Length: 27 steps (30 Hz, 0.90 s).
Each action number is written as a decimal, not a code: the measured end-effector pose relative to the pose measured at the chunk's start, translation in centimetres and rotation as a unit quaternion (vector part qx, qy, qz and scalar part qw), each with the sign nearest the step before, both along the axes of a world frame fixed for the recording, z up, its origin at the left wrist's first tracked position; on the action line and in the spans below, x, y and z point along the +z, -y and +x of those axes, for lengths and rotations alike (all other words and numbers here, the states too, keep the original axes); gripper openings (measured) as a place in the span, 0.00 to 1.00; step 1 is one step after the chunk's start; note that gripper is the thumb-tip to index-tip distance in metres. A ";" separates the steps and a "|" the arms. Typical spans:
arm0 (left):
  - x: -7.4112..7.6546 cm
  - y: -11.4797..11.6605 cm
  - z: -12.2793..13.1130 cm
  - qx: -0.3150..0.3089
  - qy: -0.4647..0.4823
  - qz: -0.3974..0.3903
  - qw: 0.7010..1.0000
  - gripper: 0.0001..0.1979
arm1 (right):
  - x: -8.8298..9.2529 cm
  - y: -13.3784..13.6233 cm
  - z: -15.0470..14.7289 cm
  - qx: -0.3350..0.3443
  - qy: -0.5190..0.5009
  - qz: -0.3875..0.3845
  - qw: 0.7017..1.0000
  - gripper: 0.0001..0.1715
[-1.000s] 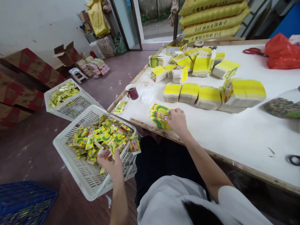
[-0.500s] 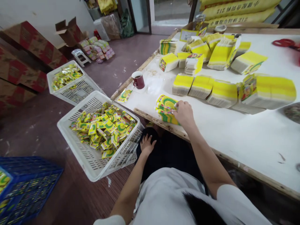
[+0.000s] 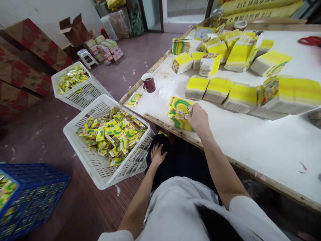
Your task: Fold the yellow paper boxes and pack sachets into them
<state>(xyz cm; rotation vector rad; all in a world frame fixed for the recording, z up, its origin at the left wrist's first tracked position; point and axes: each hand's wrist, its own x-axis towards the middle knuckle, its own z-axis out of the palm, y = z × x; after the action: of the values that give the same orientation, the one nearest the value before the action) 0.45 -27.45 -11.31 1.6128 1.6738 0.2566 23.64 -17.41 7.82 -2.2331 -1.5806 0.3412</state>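
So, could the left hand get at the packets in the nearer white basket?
Probably yes: the left hand rests on the knee, and the basket stands beside it, open-topped, nothing covering the packets.

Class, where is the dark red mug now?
In the head view, the mug stands left of centre, near the table's left edge, just beyond a yellow packet.

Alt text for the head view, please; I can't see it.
The right hand touches yellow-green packets on the white table; the left hand rests on the knee. A white crate of similar packets stands left of the table, which also bears a mug and yellow-white stacks.
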 end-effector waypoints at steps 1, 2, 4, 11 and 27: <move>0.4 0.2 -0.1 0.007 0.031 0.003 0.999 0.23 | 0.3 0.4 -0.1 -0.002 -0.013 0.010 1.000 0.18; 0.9 0.4 0.0 0.011 0.067 0.006 0.998 0.23 | 0.6 1.1 -0.2 -0.003 -0.025 0.028 0.999 0.17; 2.4 0.8 0.3 0.013 0.142 0.014 0.990 0.30 | 1.2 2.8 -0.7 0.015 -0.047 0.067 0.997 0.16; 11.6 0.2 3.5 0.144 0.516 0.068 0.841 0.48 | -0.4 10.7 -5.7 0.284 -0.292 -0.050 0.912 0.09; 13.0 1.0 4.7 0.252 0.541 0.061 0.800 0.34 | -3.5 12.9 -4.5 0.178 -0.448 0.023 0.876 0.09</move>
<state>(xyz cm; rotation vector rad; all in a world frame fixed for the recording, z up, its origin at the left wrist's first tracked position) 5.20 -28.42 1.70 0.7193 1.0869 1.3032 19.11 -30.29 4.28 -1.3494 -1.3862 1.2134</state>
